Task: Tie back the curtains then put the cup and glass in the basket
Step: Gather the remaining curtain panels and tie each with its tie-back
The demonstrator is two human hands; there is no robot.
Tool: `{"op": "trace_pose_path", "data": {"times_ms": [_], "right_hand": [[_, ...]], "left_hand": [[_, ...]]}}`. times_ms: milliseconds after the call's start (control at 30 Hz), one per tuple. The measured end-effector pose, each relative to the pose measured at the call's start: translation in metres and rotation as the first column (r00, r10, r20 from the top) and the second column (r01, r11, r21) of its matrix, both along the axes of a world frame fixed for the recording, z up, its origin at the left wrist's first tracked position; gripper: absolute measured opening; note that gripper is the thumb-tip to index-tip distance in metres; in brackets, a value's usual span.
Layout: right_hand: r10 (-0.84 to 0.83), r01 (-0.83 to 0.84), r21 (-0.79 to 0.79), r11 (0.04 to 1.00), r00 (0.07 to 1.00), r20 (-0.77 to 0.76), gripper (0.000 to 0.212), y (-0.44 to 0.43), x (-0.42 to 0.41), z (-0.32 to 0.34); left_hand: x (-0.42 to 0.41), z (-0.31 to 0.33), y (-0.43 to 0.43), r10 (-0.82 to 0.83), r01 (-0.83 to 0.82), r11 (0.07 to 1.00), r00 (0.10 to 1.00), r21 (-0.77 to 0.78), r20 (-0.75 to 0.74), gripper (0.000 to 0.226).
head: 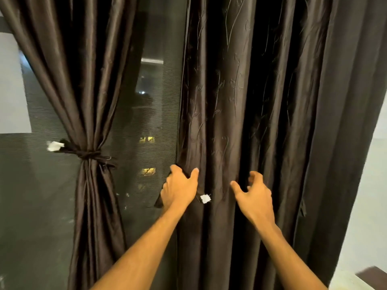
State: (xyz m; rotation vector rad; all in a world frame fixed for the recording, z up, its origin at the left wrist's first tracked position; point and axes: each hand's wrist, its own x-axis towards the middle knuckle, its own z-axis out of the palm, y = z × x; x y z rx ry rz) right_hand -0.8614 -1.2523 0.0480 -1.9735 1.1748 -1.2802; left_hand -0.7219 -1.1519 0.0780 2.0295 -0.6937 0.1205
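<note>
The left dark brown curtain (83, 91) is gathered and bound at its waist by a dark tie-back (89, 154) with a white tag. The right dark brown curtain (251, 101) hangs loose and wide. My left hand (180, 187) grips the right curtain's left edge together with a dark tie strip whose white tag (205, 198) hangs just below my thumb. My right hand (251, 191) hovers against the curtain folds with its fingers spread and curled, holding nothing. No cup, glass or basket is in view.
Between the curtains is a dark window (150, 101) with a mesh screen and lights outside. A pale wall (368, 195) lies to the right, and a dark furniture corner (372, 273) shows at the bottom right.
</note>
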Motion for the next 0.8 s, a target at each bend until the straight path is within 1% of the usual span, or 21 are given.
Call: {"op": "trace_pose_path", "data": {"times_ms": [100,233,433,533,667,800], "right_hand": [[0.048,-0.048,0.01,0.999,0.999,-0.021,0.074,-0.005,0.006,0.003],[0.083,-0.083,-0.013,0.996,0.995,-0.053,0.063,-0.008,0.022,0.005],[0.0,-0.004,-0.073,0.997,0.998,-0.065,0.047,-0.005,0.044,0.006],[-0.019,0.016,-0.087,0.996,0.999,-0.032,0.047,-0.004,0.053,0.001],[0.007,-0.009,-0.071,0.997,1.0,-0.03,0.049,-0.005,0.052,-0.001],[0.049,-0.051,-0.045,0.998,0.997,-0.055,0.052,-0.013,0.047,0.002]], "left_hand": [[0.009,0.004,-0.01,0.039,-0.039,0.999,0.999,-0.012,-0.008,0.054],[0.023,0.008,-0.017,0.065,-0.065,0.998,0.998,-0.004,-0.023,0.057],[0.039,0.006,-0.026,0.075,-0.075,0.997,0.997,0.001,-0.019,0.045],[0.04,0.005,-0.032,0.064,-0.065,0.997,0.997,-0.03,-0.031,0.044],[0.04,0.002,-0.038,0.096,-0.098,0.994,0.995,-0.05,-0.032,0.056],[0.044,0.003,-0.04,0.156,-0.162,0.984,0.985,-0.07,-0.078,0.041]]}}
